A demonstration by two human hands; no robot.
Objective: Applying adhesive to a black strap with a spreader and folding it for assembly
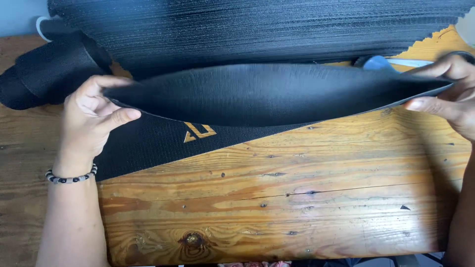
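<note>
A long black flexible sheet (257, 94) with a ribbed underside hangs bowed above the wooden table (297, 198). My left hand (91, 116), with a beaded bracelet on the wrist, pinches its left end. My right hand (448, 89) pinches its right end between thumb and fingers. Under the lifted sheet lies another black textured piece (148, 143) with a gold emblem, flat on the wood.
A tall stack of black ribbed sheets (267, 29) fills the back of the table. A dark fabric roll (44, 74) lies at the far left. A blue-handled tool (381, 63) rests behind the sheet at the right.
</note>
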